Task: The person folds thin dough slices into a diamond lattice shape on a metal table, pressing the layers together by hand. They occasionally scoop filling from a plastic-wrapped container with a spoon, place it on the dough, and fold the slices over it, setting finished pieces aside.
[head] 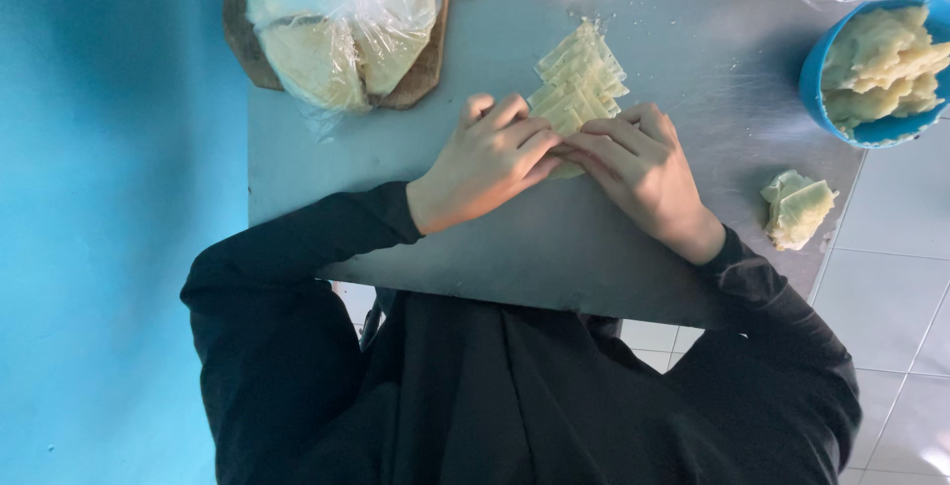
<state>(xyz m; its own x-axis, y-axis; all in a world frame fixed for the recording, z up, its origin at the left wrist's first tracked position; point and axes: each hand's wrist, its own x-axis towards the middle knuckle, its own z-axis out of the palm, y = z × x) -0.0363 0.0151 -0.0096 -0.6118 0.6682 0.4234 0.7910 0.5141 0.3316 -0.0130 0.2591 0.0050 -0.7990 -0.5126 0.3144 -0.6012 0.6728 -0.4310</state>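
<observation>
Both hands meet mid-counter (475,247): left hand (490,160) and right hand (638,170) pinch the near end of a pleated dough sheet (579,79), fingers curled shut on it. Bagged dough rounds (336,25) sit far left, blue bowl (816,74) of dough far right, folded dough piece (797,208) near right wrist.

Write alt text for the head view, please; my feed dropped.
Both hands, left hand and right hand, press the near end of a pleated pale dough strip on a steel table. A blue bowl of dough sits right; bagged wrappers sit left.
</observation>
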